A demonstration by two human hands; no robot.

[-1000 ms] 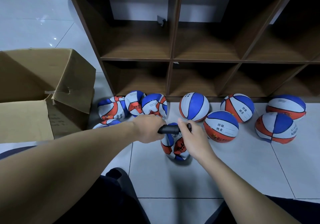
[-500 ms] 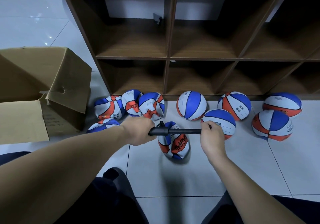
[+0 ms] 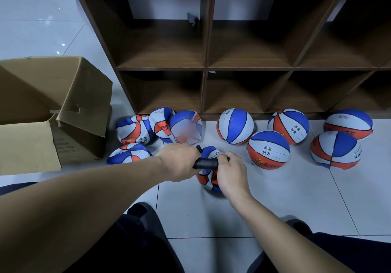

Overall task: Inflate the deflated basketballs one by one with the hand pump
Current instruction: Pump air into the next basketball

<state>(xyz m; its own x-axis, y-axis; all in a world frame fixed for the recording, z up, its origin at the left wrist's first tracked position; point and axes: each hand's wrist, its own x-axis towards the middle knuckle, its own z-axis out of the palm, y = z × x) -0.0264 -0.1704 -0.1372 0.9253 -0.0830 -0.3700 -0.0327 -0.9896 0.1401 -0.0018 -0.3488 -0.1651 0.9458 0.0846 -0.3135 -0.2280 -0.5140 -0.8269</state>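
The left hand (image 3: 179,162) is curled round one end of a short black cylindrical hand pump (image 3: 206,164), its grip closed tight on the barrel. The right hand (image 3: 229,172) grips the other end, fingers wrapped over the handle; the two hands sit close together with only a short stretch of black barrel showing between them. The pump lies roughly level, just above a limp, partly crumpled blue, white and orange basketball (image 3: 208,180) that rests on the pale tiled floor (image 3: 285,205) directly under the hands. A short black hose (image 3: 199,148) rises from the pump near the left hand toward the top of that ball; where it meets the ball is too small to tell.

To the left, four more deflated, dented balls of the same colours (image 3: 135,131) are bunched together beside an open brown cardboard box (image 3: 63,95). To the right, five round, firm-looking balls (image 3: 268,149) lie on the floor in front of a dark brown wooden cubby shelf (image 3: 204,67), some touching each other. Several carry printed Chinese characters on a white panel.

Both bare forearms reach in from the bottom of the view, above dark trousers (image 3: 131,245) and dark shoes (image 3: 140,208)
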